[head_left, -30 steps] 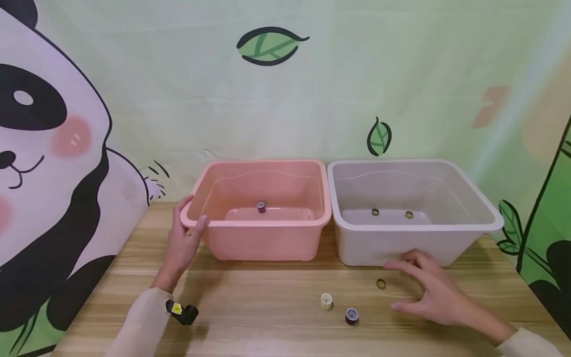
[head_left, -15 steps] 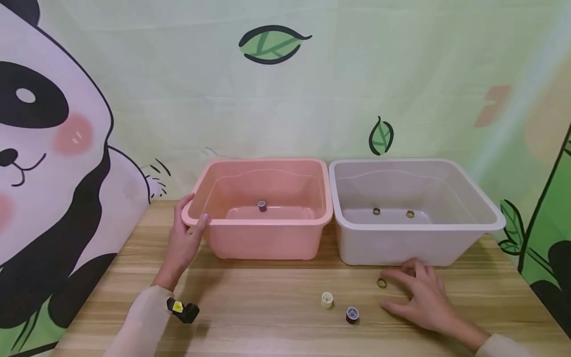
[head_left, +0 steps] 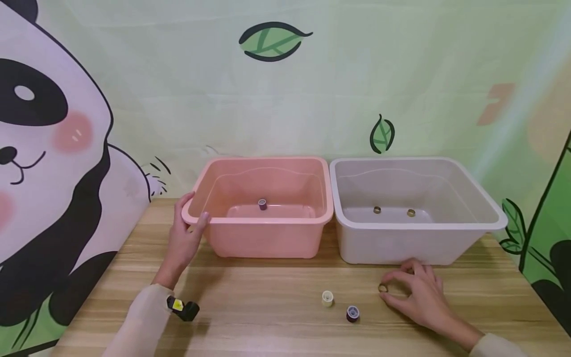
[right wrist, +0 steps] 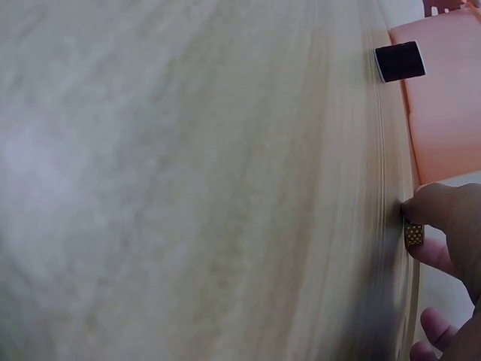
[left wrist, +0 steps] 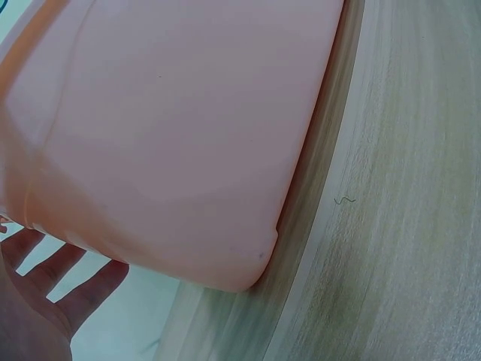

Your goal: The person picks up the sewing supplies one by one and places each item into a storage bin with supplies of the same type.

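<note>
My left hand [head_left: 185, 243] holds the pink tub [head_left: 263, 240] by its left front corner, with the thumb over the rim and the fingers against the outer side. In the left wrist view the fingertips [left wrist: 98, 289] rest along the tub's wall. A small gold ring with a dotted surface [right wrist: 414, 233] is on the wooden table, pinched between the thumb and forefinger of my right hand [head_left: 421, 297]. Its other fingers are loosely bent in front of the grey tub [head_left: 401, 245]. Left of this hand stand a dark thread spool [head_left: 352, 314] and a cream spool [head_left: 327, 298].
Inside the pink tub stands one dark spool [head_left: 262, 205]. Two gold-coloured rings, one at the left [head_left: 377, 210] and one at the right [head_left: 411, 212], lie in the grey tub. A printed cloth backdrop [head_left: 267, 109] hangs right behind both tubs.
My right hand has moved left and closed its thumb and forefinger on the gold ring. The left hand has stayed on the pink tub's corner.
</note>
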`<action>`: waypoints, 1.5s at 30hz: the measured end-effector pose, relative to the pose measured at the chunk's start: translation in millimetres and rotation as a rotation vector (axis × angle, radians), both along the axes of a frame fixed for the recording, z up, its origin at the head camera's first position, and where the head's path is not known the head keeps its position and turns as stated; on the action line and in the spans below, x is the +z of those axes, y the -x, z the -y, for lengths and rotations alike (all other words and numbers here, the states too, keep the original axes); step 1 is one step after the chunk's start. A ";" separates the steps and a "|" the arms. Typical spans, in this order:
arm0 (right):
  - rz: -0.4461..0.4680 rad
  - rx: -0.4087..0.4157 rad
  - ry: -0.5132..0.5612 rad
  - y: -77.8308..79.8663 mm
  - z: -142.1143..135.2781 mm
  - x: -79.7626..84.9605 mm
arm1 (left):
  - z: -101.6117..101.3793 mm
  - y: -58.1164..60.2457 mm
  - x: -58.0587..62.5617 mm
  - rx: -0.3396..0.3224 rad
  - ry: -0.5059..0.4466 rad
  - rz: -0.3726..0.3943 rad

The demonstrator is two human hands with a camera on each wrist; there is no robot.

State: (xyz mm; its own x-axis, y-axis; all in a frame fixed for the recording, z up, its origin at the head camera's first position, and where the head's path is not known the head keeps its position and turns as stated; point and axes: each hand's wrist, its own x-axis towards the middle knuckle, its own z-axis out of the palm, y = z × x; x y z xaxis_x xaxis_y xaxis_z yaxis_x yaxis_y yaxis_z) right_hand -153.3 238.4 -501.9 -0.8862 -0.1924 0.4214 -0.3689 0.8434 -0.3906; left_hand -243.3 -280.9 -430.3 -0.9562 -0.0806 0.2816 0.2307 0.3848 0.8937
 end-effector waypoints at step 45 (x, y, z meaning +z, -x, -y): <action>-0.041 0.038 0.026 -0.1 0.3 12.7 | -2.7 -3.7 4.5 0.002 0.004 0.015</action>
State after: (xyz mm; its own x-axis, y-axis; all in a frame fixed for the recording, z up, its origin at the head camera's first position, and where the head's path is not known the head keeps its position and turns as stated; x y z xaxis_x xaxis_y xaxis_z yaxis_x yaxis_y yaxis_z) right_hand -153.3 238.1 -489.2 -0.8605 -0.2138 0.4623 -0.4163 0.8182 -0.3966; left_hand -239.6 -278.2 -425.9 -0.9600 -0.0817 0.2680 0.2168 0.3891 0.8953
